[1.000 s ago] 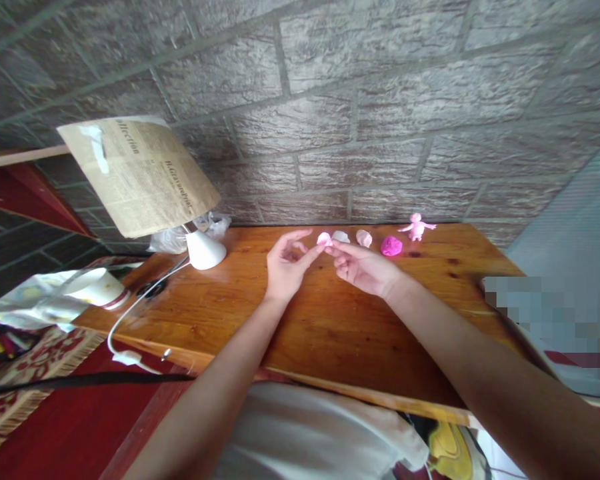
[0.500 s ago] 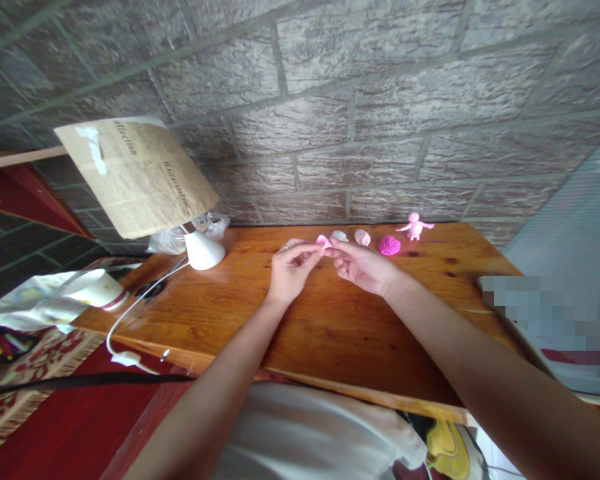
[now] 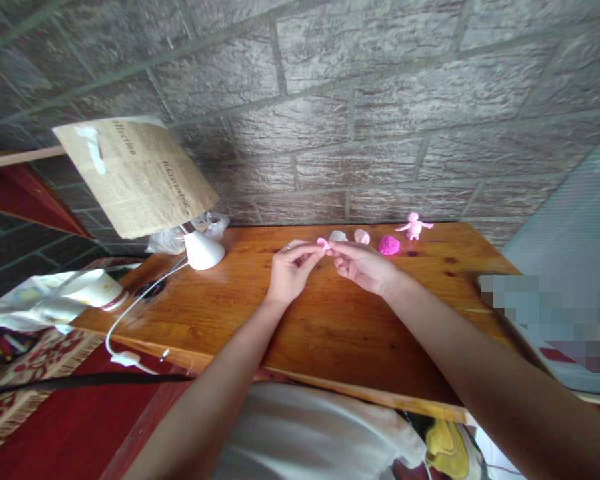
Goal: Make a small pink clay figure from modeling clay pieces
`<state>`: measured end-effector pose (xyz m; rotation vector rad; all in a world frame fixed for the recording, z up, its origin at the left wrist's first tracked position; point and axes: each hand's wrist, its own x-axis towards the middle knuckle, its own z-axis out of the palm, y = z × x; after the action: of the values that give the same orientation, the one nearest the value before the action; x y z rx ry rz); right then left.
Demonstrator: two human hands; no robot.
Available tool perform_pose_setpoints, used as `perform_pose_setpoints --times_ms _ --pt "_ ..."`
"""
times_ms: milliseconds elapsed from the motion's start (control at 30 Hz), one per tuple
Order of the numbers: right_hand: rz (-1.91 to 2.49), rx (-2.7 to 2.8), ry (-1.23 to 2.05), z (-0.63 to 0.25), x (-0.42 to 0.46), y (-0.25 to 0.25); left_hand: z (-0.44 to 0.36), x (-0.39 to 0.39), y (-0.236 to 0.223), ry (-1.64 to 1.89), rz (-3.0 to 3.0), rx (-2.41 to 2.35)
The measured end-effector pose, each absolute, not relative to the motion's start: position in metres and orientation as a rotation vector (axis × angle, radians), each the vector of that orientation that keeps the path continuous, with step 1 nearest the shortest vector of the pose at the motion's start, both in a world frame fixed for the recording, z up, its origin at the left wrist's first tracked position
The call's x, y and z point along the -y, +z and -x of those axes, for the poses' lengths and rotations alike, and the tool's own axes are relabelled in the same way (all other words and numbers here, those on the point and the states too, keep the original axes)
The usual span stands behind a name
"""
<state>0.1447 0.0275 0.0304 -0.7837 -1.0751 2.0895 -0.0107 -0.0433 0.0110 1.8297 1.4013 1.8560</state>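
Observation:
A small flattened piece of pink modelling clay (image 3: 323, 244) is pinched between the fingertips of both hands above the wooden desk. My left hand (image 3: 294, 267) grips it from the left, thumb and forefinger together. From the right, my right hand (image 3: 364, 264) holds its other edge, the remaining fingers curled under. Just behind the hands lie a white lump of clay (image 3: 338, 236) and a pale pink lump (image 3: 362, 237). A bright magenta lump (image 3: 389, 245) rests to their right. Beyond it stands a small pink clay figure (image 3: 414, 227) with arms spread.
A lamp with a newsprint shade (image 3: 140, 177) and white base (image 3: 203, 251) stands on the desk (image 3: 220, 307) at left, its cord crossing the desk edge. Near it are black scissors (image 3: 151, 289) and a paper cup (image 3: 97, 289). A brick-patterned wall (image 3: 320, 127) rises behind.
The pink clay piece between my fingertips sits slightly lower and looks more folded over. Both hands have barely moved, and the lumps and figure stay in place.

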Motion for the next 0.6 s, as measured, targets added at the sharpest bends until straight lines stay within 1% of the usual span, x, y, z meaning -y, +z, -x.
perform_pose_setpoints --times_ms 133,367,600 --pt "0.767 1.092 2.09 -0.1447 -0.0288 0.0285 0.0091 0.0432 0.0116 1.843 -1.807 -1.392" --pt "0.781 1.075 2.07 -0.1432 -0.0283 0.028 0.0095 0.0411 0.0081 1.943 -1.706 -1.471" --pt "0.796 1.035 2.059 -0.1414 -0.0251 0.0295 0.0092 0.043 0.0075 1.964 -1.79 -1.5"
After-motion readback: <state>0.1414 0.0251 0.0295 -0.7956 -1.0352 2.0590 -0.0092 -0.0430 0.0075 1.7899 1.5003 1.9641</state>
